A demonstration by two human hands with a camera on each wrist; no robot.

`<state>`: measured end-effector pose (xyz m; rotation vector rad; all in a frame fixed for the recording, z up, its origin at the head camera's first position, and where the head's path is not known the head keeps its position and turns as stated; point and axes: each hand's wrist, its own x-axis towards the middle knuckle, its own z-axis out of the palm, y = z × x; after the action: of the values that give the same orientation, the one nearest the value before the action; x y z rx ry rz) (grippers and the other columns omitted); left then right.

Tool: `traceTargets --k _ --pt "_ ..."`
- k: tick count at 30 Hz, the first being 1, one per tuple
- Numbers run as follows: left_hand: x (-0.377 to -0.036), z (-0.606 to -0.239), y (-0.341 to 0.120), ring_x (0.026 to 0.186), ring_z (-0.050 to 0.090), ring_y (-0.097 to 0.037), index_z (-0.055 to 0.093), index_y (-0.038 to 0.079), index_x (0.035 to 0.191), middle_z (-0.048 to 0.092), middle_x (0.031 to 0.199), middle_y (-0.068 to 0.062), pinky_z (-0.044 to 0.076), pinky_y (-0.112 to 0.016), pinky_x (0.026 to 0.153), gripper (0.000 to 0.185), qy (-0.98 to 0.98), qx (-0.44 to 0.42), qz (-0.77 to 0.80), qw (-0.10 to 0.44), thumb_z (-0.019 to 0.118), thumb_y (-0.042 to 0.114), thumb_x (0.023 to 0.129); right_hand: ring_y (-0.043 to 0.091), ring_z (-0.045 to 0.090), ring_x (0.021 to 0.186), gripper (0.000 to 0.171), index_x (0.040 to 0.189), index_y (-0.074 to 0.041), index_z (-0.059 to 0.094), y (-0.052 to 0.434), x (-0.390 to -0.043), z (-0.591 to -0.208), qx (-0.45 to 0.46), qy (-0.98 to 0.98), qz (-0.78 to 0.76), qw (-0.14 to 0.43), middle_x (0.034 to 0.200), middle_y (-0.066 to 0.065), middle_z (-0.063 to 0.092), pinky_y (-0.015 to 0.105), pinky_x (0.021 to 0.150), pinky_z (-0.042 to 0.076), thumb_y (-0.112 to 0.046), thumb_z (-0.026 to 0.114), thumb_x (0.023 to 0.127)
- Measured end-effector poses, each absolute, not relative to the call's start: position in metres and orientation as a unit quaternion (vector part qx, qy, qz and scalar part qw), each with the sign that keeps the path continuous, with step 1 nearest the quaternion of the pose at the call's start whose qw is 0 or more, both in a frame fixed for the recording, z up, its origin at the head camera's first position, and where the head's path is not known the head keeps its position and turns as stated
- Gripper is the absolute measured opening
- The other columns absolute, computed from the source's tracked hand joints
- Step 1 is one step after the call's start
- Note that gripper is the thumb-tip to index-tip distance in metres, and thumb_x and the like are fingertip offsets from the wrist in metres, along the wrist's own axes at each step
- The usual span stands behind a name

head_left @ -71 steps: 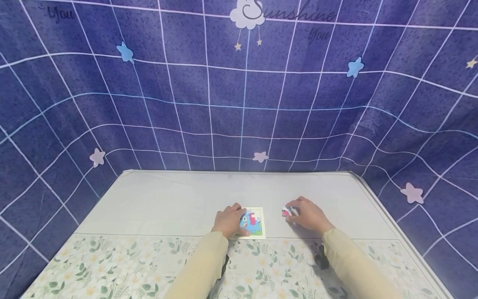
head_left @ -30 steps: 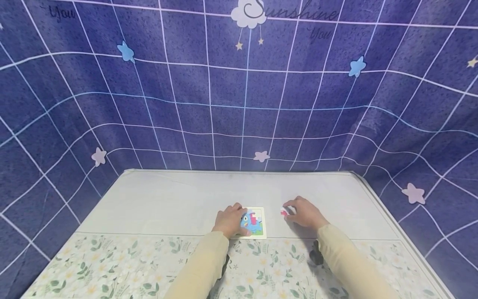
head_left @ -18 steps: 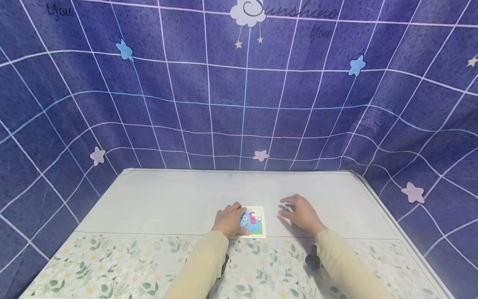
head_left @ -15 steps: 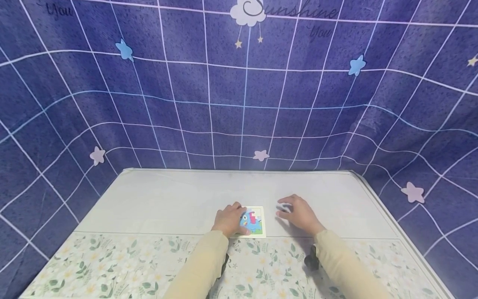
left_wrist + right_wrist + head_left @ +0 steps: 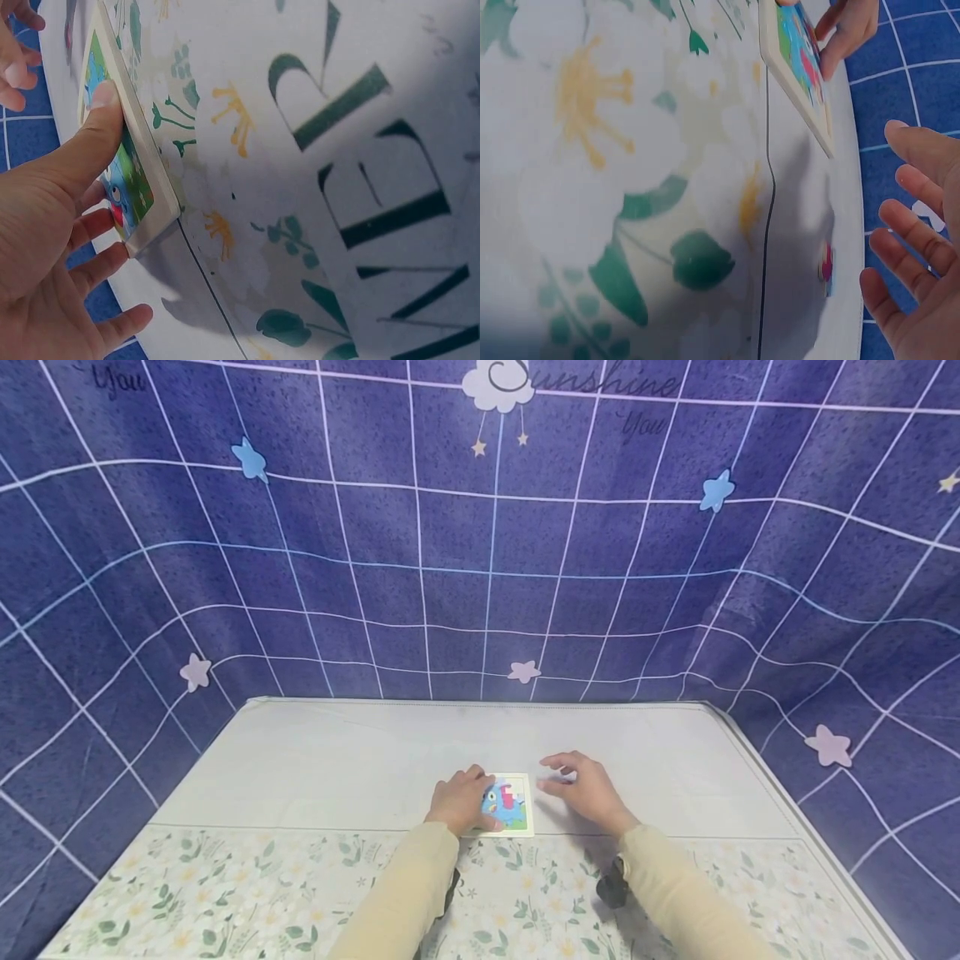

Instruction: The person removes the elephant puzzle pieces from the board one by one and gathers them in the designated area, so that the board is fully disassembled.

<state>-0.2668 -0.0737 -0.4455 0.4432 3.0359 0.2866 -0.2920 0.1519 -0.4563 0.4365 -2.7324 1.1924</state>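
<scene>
A small square jigsaw puzzle (image 5: 510,810) with a cream frame and a blue cartoon creature lies on the table. A pale stepped patch shows at its upper right. My left hand (image 5: 459,802) holds its left side, thumb on the picture and fingers bent at the far edge. Just right of the frame hovers my right hand (image 5: 588,789), apart from it. In the right wrist view the fingers (image 5: 907,259) of that hand are spread, holding nothing. A small pink and blue puzzle piece (image 5: 826,266) lies on the table near them; the head view does not show it.
White cloth (image 5: 360,760) covers the far part of the table, and a floral cloth (image 5: 247,893) the near part. Behind and at both sides hangs a blue gridded curtain (image 5: 450,593) with stars. A black wrist device (image 5: 612,887) sits under the right cuff.
The right hand has moved left, towards the puzzle. The pink and white piece once visible at its fingertips is gone from the head view. The left hand stays on the puzzle.
</scene>
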Motion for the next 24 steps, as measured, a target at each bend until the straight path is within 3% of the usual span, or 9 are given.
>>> traceTargets --k 10,24 --pt "-0.266 -0.442 -0.073 0.118 0.057 -0.028 0.059 0.011 0.143 0.057 0.136 -0.005 0.052 -0.051 0.097 0.078 0.985 0.138 0.096 0.04 0.087 0.042 0.077 0.024 0.062 0.087 0.031 0.111 -0.006 0.075 0.139 -0.286 -0.456 0.155 -0.895 0.417 0.046 0.102 0.013 0.07 0.036 0.076 0.054 -0.015 0.084 0.083" --pt "-0.266 -0.444 -0.074 0.117 0.057 -0.026 0.06 0.011 0.141 0.057 0.133 -0.003 0.053 -0.05 0.096 0.078 0.985 0.143 0.09 0.029 0.086 0.044 0.076 0.018 0.059 0.081 0.032 0.11 -0.009 0.077 0.126 -0.285 -0.466 0.158 -0.915 0.371 0.017 0.092 0.005 0.066 0.036 0.075 0.054 -0.014 0.086 0.08"
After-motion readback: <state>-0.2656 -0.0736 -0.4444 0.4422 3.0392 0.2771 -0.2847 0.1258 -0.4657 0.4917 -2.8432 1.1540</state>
